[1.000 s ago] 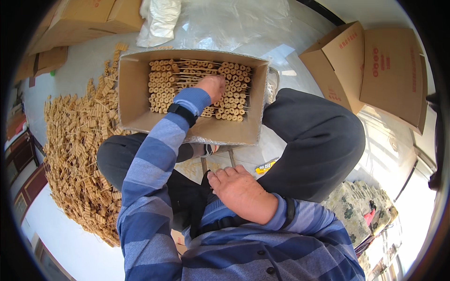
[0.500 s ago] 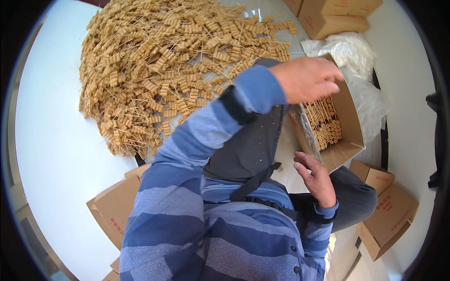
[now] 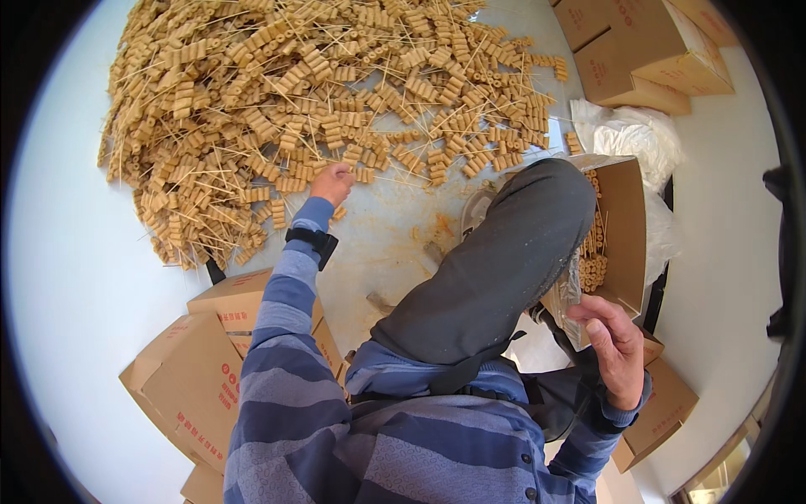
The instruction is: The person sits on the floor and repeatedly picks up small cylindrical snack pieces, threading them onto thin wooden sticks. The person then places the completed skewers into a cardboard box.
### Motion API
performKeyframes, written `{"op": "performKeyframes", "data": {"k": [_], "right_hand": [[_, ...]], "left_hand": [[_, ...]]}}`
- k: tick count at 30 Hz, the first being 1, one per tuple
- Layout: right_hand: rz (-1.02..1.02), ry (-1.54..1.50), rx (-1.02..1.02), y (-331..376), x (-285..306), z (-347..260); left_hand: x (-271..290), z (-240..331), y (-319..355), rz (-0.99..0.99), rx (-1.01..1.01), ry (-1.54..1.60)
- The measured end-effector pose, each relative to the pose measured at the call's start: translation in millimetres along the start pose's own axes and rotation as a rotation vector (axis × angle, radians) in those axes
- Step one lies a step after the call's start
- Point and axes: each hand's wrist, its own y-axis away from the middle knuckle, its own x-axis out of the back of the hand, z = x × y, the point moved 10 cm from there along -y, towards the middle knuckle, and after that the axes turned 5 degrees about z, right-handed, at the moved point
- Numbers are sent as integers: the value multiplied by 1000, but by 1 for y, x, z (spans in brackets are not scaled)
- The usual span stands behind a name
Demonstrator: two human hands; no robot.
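A big heap of skewers (image 3: 252,92), thin sticks with ridged tan rolls on them, spreads across the left and far side. At its near edge my left hand (image 3: 333,183) is down among the skewers with curled fingers; what lies inside them is hidden. A cardboard box (image 3: 623,235) stands to the right, with more skewers (image 3: 593,270) stacked in it and clear plastic film along its near-left edge. My right hand (image 3: 617,349) hovers by the box's near corner, thumb and fingers apart, close to the film. My raised knee hides part of the box.
White plastic bags (image 3: 630,139) lie behind the box. Cardboard boxes (image 3: 642,50) are stacked at the far right, other boxes (image 3: 189,382) at the near left, and one box (image 3: 663,412) at the near right. My bent leg (image 3: 495,252) rises between heap and box.
My left hand has swung from above the box over to the heap on the left. The right hand stays by the box's near corner. The view has shifted.
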Motion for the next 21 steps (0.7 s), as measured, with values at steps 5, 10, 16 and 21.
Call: {"op": "performKeyframes", "data": {"k": [5,10,16,21], "right_hand": [[1,3,-63,-15,3,4],[64,-5,-204,-19,19,40],[60,-160,-350,-22,19,78],[14,-40,-319,-39,22,82]], "left_hand": [[-106,138,-38,285,-681,-583],[-152,93,-111,54,411,144],[-187,71,-168,36,396,-154],[-193,56,-186,-32,356,-78]]}}
